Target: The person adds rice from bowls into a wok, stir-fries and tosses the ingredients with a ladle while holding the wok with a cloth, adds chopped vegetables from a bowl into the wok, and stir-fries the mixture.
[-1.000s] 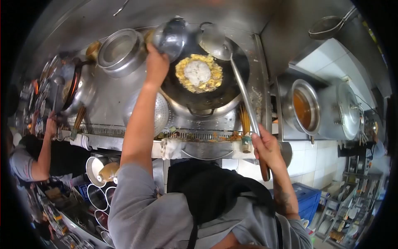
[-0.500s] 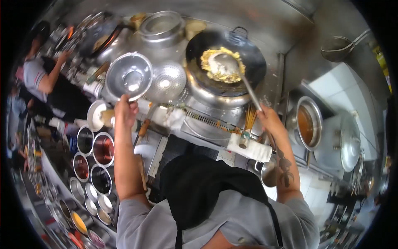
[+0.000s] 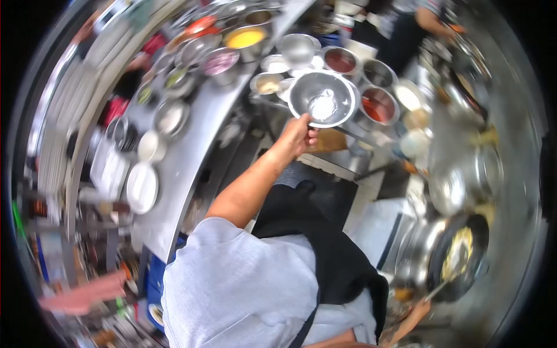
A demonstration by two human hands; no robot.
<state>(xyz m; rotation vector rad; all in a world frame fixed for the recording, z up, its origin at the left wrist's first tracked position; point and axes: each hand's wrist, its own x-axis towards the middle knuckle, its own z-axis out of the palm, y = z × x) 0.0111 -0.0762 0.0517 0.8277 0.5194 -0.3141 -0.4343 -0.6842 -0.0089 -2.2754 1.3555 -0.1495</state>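
My left hand (image 3: 297,138) is closed on the rim of a shiny metal bowl (image 3: 323,109), held out at arm's length and tilted so its bare inside shows. Under and behind the bowl stand several sauce pots, one with red liquid (image 3: 378,105). Far to the lower right, my right hand (image 3: 420,311) grips the handle of a ladle (image 3: 436,291). The ladle's head reaches toward the dark wok (image 3: 481,250), where a yellow egg-like mass (image 3: 458,255) lies; blur hides where the head ends.
A steel counter (image 3: 197,136) on the left carries white plates (image 3: 142,187), metal bowls and a container of yellow liquid (image 3: 245,38). A perforated strainer (image 3: 448,190) lies near the wok. Another person (image 3: 426,23) works at the top right.
The view has swung left, from the stove toward the counter. My left hand has carried the bowl from beside the strainer to the sauce pots. My right hand still holds the ladle.
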